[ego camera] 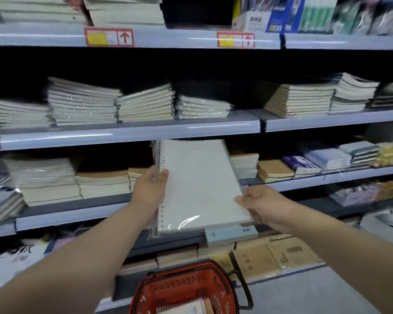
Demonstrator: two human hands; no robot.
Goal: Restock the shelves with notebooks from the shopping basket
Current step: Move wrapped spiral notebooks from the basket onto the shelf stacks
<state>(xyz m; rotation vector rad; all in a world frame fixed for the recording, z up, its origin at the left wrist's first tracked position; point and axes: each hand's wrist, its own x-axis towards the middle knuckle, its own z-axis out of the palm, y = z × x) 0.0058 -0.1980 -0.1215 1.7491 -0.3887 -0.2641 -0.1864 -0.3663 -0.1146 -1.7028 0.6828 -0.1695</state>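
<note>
At the bottom of the view a red shopping basket [182,283] is sitting low in front of the shelving, its black handle [244,288] hanging down on the right side. Inside it, part of a pale notebook [191,308] is showing at the edge of the picture.

Above the basket both arms are reaching forward. The left hand [149,189] is gripping the spiral-bound edge of a white notebook [200,184] in clear wrap, thumb lying on the cover; the fingers are going under the notebook, so I cannot tell how they lie. The right hand [263,205] is pinching the near right corner — thumb on top, curled fingers beneath. A light blue notebook [232,234] is peeking out just under the white one, near the right hand.

The white notebook is being held in the air, tilted, with its spiral to the left and its far end reaching into the opening of the lower shelf [327,177], between stacks of brown-covered notebooks [273,169] on either side.

One level up, the middle shelf [123,134] is carrying wrapped stacks of pale notebooks [145,103] — some leaning. Farther up, red price labels [109,37] are sticking to the top shelf's edge.
</note>
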